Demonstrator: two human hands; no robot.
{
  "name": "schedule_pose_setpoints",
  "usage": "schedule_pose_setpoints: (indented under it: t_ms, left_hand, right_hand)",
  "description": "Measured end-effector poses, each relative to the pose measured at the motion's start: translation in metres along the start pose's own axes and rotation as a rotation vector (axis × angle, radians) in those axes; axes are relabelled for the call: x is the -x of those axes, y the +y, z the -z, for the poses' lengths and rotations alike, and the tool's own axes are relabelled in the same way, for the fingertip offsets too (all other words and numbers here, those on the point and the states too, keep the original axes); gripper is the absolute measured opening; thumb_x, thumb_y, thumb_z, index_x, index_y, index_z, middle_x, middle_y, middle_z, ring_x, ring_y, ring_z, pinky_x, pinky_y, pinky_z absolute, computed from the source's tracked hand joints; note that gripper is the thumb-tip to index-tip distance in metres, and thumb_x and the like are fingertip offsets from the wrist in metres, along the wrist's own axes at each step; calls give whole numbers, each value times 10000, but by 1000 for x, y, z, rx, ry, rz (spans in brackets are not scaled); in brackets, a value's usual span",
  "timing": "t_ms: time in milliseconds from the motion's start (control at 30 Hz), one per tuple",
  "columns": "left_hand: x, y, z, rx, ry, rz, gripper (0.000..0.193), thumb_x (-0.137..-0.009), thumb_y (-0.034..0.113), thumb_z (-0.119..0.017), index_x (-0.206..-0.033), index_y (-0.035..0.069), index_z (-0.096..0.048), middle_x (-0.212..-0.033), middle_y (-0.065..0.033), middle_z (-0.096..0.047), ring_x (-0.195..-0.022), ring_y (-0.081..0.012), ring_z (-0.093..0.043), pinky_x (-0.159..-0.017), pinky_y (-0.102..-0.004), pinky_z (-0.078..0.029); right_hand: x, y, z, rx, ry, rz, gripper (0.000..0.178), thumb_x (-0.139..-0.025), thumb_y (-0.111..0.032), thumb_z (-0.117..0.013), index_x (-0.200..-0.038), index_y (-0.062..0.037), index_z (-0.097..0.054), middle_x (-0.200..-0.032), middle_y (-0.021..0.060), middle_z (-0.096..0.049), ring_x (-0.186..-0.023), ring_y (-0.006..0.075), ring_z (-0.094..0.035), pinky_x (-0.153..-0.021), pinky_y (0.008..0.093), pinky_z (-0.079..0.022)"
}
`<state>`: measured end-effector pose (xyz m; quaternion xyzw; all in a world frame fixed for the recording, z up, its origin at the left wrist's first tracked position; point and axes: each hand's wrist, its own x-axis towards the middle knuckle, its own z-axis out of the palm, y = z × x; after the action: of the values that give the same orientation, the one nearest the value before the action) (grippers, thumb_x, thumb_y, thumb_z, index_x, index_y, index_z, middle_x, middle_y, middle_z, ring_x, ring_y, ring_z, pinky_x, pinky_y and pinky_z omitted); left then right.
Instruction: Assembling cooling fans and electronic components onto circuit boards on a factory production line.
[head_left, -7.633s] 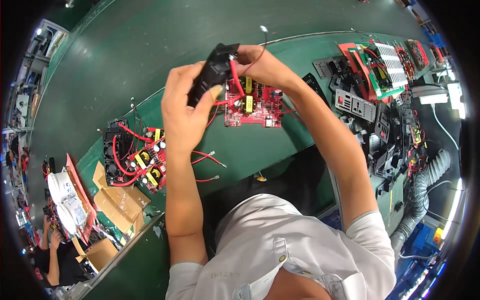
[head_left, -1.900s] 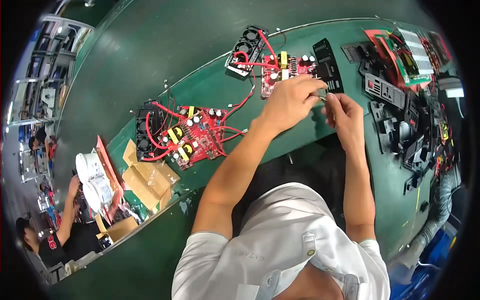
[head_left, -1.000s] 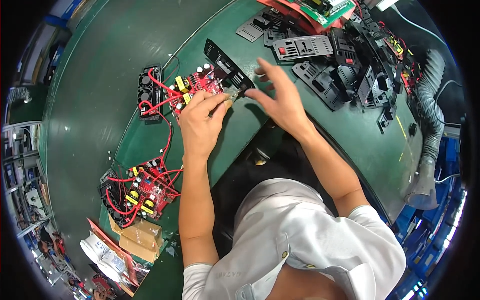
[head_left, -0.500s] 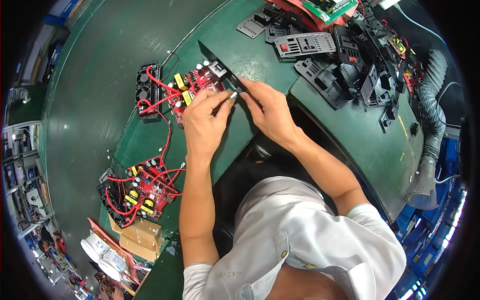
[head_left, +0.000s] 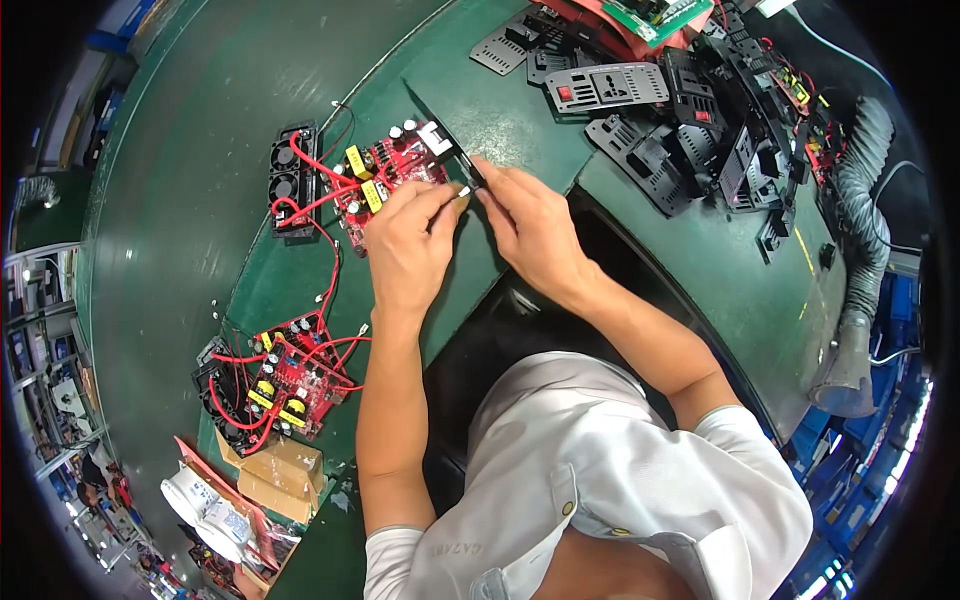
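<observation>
At eight o'clock, two white tubs (head_left: 187, 494) hide their contents; next, an open cardboard box (head_left: 283, 478), its inside hard to make out. At ten, a twin-fan unit (head_left: 293, 180) joins by red wires to a red circuit board (head_left: 410, 165). The left hand (head_left: 405, 245) pinches a small white piece (head_left: 464, 191), probably a connector. At twelve, a black panel (head_left: 467, 163) stands nearly edge-on beside the board. The right hand (head_left: 540, 230), spread a second ago, now pinches the panel's near end, apparently steadying it.
</observation>
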<state>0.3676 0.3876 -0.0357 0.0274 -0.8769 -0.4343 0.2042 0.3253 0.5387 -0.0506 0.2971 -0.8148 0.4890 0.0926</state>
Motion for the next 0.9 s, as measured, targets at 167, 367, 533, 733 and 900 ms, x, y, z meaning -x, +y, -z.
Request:
schedule_pose_setpoints:
  t_ms: [167, 367, 533, 733, 900]
  left_hand:
    - [1, -2, -2, -82, 17, -156, 122, -780, 40, -748, -894, 6, -722, -832, -113, -661, -728, -292, -651, -643, -381, -509]
    - [0, 0, 1, 14, -90, -114, 137, -793, 29, -746, -922, -14, -726, -856, -115, -674, -716, -268, -659, -645, -339, -508]
    - [0, -2, -4, -7, -30, -55, 132, -804, 51, -736, -925, -1, -731, -864, -121, -685, -712, -288, -667, -643, -359, -517]
    - [0, -6, -3, -77, -67, -119, 111, -804, 64, -732, -902, 12, -727, -847, -119, -675, -724, -309, -667, -646, -382, -520]
    - [1, 4, -7, -36, -139, -97, 142, -812, 106, -728, -925, 20, -723, -873, -125, -652, -808, -330, -651, -721, -410, -517]
  right_hand:
    - [3, -5, -3, 62, 80, 28, 343, -882, 43, -642, -1224, 32, -629, -847, 187, -625, -687, 343, -619, -622, 359, -506]
    - [7, -1, 6, -9, 47, -17, 348, -880, 44, -657, -1226, 17, -639, -869, 173, -658, -676, 296, -632, -626, 325, -506]
    - [8, 5, -2, -10, 63, -25, 344, -891, 27, -647, -1234, 15, -628, -863, 199, -641, -736, 350, -639, -663, 363, -516]
    - [17, 1, -7, -34, 112, -24, 344, -884, 33, -657, -1226, 33, -630, -880, 218, -652, -734, 360, -657, -662, 356, -529]
    - [14, 7, 15, -47, -5, -106, 309, -912, 26, -630, -1221, 26, -648, -1045, 216, -706, -952, 302, -721, -811, 317, -541]
